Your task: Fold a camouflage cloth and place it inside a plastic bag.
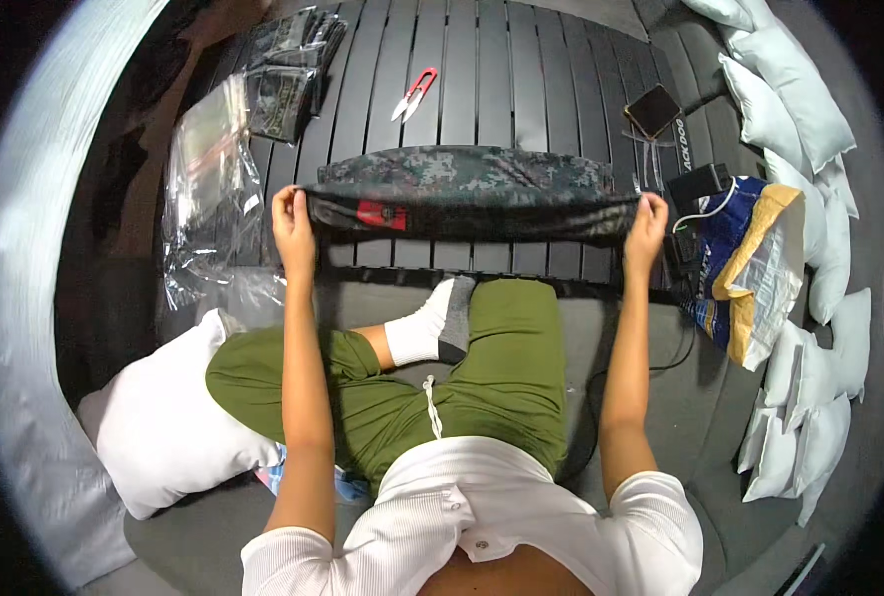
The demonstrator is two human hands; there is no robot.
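Cloth (pixel 472 189): While left hand (pixel 294 233) and right hand (pixel 645 233) are apart, both pinch its ends.
Stretch: likely straightening; next needs even tension.

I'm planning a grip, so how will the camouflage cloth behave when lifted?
The camouflage cloth should be floppy: its edge dips slightly between the left hand and right hand. It is probably light for its size, since a pinch at each end holds that edge up.

The camouflage cloth (pixel 501 214) looks soft and matt — the plastic bags (pixel 213 189) clear, crinkled and glossy. The snips (pixel 419 87) show bright, smooth metal at the blades — the slatted tabletop (pixel 546 84) looks smooth, faintly sheened.
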